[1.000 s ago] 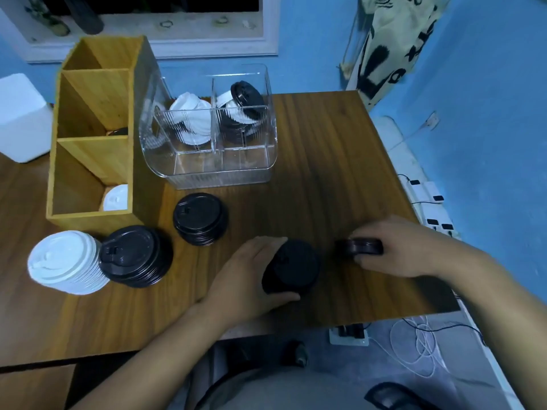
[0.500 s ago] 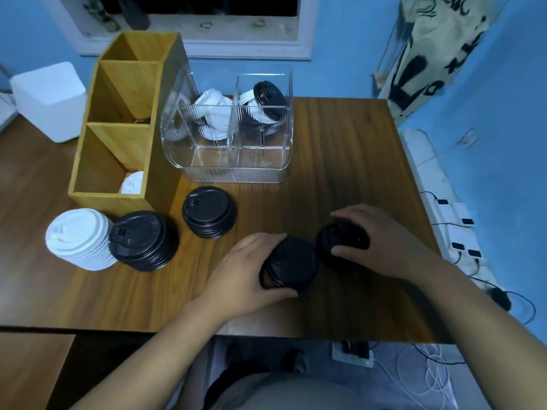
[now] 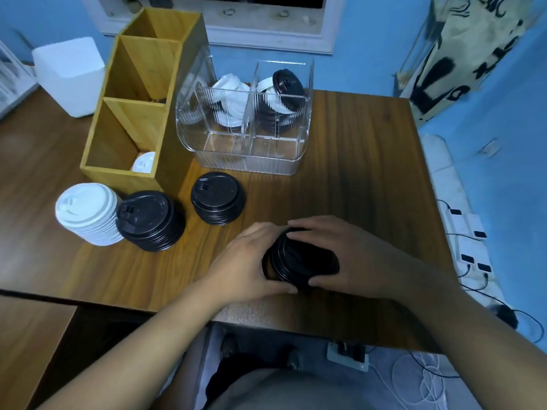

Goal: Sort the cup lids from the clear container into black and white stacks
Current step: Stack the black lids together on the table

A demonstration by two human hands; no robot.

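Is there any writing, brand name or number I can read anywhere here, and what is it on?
No text here reads clearly.
Cream cloth hanging at the far right: big black brush marks that may be letters, folded and cut off, not readable.
Black lids and white lids on the table: small raised marks on top, too small to read.

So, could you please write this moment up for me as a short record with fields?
Holding: left grip and right grip, both bare hands, curl round the held black lids
Place: near the front edge of the table
Sorted: white stack beside near black stack; far black stack apart
Clear container: white lids in left compartment; black lid on top in right
Wooden box: one white lid in front compartment
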